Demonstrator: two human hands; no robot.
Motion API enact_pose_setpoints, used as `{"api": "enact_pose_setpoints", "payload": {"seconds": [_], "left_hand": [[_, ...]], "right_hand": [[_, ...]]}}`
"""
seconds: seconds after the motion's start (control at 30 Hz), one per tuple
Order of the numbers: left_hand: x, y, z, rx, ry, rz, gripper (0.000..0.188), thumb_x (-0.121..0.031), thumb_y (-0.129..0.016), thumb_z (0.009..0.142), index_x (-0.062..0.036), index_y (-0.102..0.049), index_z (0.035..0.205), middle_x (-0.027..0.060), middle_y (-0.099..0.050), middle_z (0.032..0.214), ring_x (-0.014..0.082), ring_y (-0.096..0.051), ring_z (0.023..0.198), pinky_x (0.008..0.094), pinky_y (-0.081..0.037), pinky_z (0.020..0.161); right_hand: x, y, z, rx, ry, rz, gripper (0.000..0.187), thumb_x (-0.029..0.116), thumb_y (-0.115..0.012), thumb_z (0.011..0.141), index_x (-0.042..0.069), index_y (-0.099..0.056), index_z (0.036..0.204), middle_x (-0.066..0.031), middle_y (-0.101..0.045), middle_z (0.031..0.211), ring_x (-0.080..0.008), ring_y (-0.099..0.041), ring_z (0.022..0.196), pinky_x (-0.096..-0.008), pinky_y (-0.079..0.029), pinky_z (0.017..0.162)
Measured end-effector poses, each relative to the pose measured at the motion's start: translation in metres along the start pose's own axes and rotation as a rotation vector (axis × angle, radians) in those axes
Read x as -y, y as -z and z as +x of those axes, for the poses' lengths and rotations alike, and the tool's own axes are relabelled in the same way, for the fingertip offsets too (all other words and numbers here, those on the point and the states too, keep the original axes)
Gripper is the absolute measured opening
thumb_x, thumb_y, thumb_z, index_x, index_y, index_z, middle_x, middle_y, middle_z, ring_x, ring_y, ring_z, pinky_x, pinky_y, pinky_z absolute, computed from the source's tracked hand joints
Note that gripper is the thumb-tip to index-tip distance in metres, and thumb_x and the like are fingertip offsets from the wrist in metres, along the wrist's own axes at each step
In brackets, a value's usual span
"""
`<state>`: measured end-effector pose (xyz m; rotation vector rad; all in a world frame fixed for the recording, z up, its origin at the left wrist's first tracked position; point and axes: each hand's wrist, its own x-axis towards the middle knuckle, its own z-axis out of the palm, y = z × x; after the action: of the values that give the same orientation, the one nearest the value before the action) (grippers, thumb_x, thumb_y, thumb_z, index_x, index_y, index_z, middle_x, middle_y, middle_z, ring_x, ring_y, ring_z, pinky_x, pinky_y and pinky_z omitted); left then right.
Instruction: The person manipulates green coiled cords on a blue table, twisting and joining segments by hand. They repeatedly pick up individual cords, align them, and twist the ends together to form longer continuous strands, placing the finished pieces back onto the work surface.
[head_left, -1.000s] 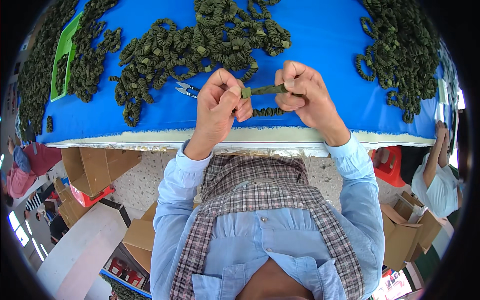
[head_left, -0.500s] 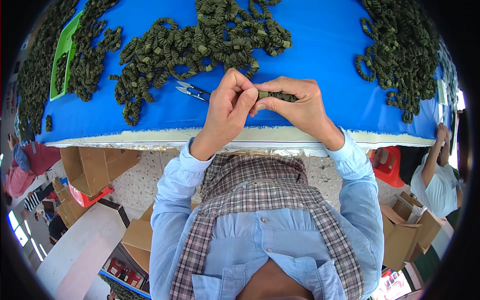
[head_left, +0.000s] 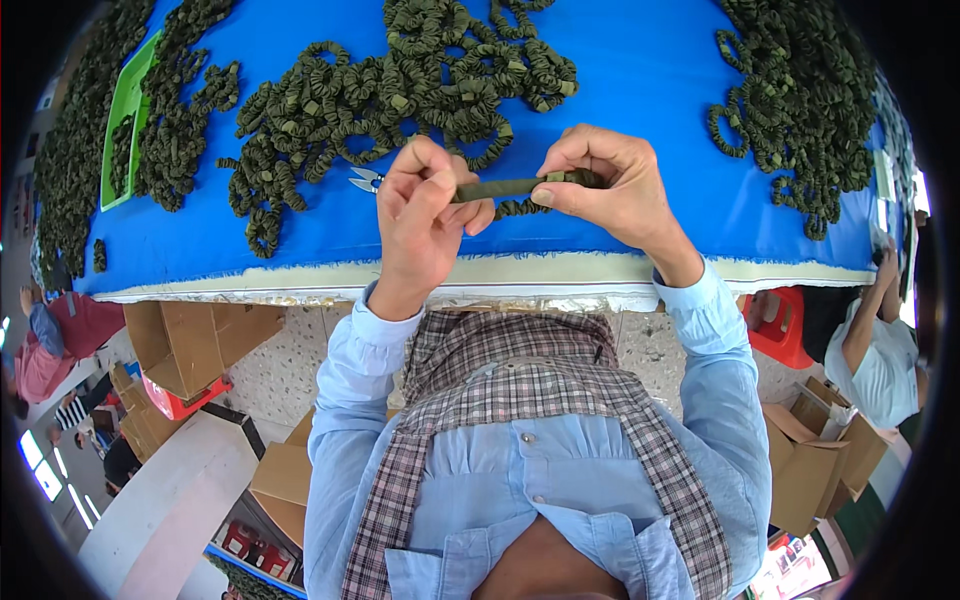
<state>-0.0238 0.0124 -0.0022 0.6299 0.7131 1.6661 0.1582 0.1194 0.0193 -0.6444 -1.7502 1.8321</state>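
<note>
Stretched between my two hands is a dark green scrunchie [head_left: 508, 188], its upper side pulled flat and smooth. My left hand [head_left: 418, 200] pinches its left end between thumb and fingers. The other end, still gathered, is gripped by my right hand [head_left: 610, 185], thumb against the fabric. Part of the loop hangs gathered below the taut stretch. Partly hidden behind my left hand lie small thread snips [head_left: 366, 179], blades showing. Beyond my hands spreads a heap of scrunchies [head_left: 400, 95] of the same green on the blue table cover [head_left: 640, 90].
More piles of scrunchies [head_left: 800, 110] lie at the right and far left, around a green tray [head_left: 122, 130]. The table's cream front edge [head_left: 560, 268] runs before me. Cardboard boxes [head_left: 195, 345] and a red stool [head_left: 780, 330] stand below; other people work at both sides.
My hands have moved apart, drawing the scrunchie out flat between them. My left hand went left and now covers more of the snips.
</note>
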Motion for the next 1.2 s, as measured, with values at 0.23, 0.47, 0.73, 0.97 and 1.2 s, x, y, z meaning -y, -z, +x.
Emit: {"api": "enact_pose_setpoints", "payload": {"seconds": [0.23, 0.47, 0.73, 0.97, 1.2], "left_hand": [[-0.003, -0.008, 0.003, 0.095, 0.252, 0.508, 0.015, -0.014, -0.069, 0.087, -0.001, -0.061, 0.088, -0.0034, -0.051, 0.062, 0.0013, -0.044, 0.052, 0.0193, -0.032, 0.045], [0.008, 0.005, -0.001, 0.085, 0.127, 0.316, 0.028, -0.025, -0.054, 0.098, -0.0031, -0.054, 0.081, -0.0009, -0.052, 0.059, 0.0039, -0.046, 0.05, 0.0204, -0.038, 0.047], [0.014, -0.004, 0.003, 0.106, 0.025, 0.444, 0.03, -0.029, -0.055, 0.097, -0.004, -0.051, 0.08, -0.0002, -0.051, 0.062, 0.0047, -0.049, 0.055, 0.0228, -0.047, 0.055], [0.009, -0.001, 0.003, 0.083, -0.007, 0.563, 0.03, -0.03, -0.054, 0.097, -0.0041, -0.05, 0.082, -0.0001, -0.05, 0.065, 0.0064, -0.049, 0.056, 0.0254, -0.051, 0.06], [0.012, 0.004, 0.004, 0.069, 0.051, 0.275, 0.03, -0.029, -0.044, 0.101, -0.003, -0.048, 0.086, -0.0002, -0.044, 0.062, 0.0089, -0.049, 0.06, 0.0296, -0.054, 0.066]], "right_hand": [[-0.004, -0.006, -0.001, 0.054, 0.05, 0.074, 0.025, 0.005, -0.07, 0.084, -0.002, -0.061, 0.106, -0.0056, -0.062, 0.092, -0.0077, -0.061, 0.074, -0.0199, -0.049, 0.063], [0.01, -0.002, 0.002, -0.008, -0.035, -0.167, 0.027, 0.01, -0.072, 0.083, 0.001, -0.065, 0.108, -0.0041, -0.061, 0.077, -0.0077, -0.053, 0.062, -0.0213, -0.043, 0.051], [-0.003, -0.014, 0.004, -0.054, 0.384, -0.487, 0.027, 0.006, -0.078, 0.072, 0.006, -0.072, 0.098, -0.0043, -0.067, 0.078, -0.0113, -0.053, 0.063, -0.0253, -0.04, 0.049], [-0.002, -0.007, 0.004, -0.035, 0.299, -0.44, 0.016, 0.001, -0.077, 0.071, 0.002, -0.07, 0.086, -0.0017, -0.061, 0.075, -0.0069, -0.048, 0.062, -0.0224, -0.036, 0.05], [0.002, -0.004, 0.007, -0.003, 0.255, -0.452, 0.011, 0.002, -0.071, 0.075, -0.001, -0.063, 0.081, -0.0065, -0.06, 0.093, -0.0063, -0.05, 0.063, -0.0218, -0.039, 0.05]]}}
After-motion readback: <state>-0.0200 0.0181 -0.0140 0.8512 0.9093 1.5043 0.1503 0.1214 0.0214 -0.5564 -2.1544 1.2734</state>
